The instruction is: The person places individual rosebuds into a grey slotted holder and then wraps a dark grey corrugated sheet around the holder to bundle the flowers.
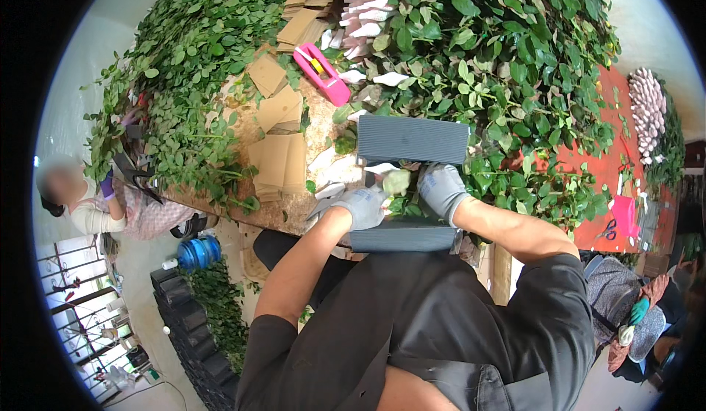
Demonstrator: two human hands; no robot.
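Note:
My left hand point(364, 207), in a grey work glove, reaches in from the left between two dark ribbed panels. A pale green, blurred flower head point(396, 182) sits right at its fingertips; whether the fingers grip it is unclear. My right hand point(442, 187), gloved alike, bends down by the right end of the far ribbed panel point(412, 138), its fingers partly hidden. Closer to my body lies the near ribbed panel point(405, 239). Green leaves point(408, 208) show between the hands. A white sleeve-like piece point(381, 168) lies just beyond the flower head.
Leafy stems point(496, 52) pile up across the table. Tan cardboard pieces point(278, 163) and a pink tape dispenser point(322, 74) lie left of the panels. White-wrapped flower heads point(367, 14) are stacked behind. Scissors point(609, 228) rest at right. Another person point(102, 207) works at left.

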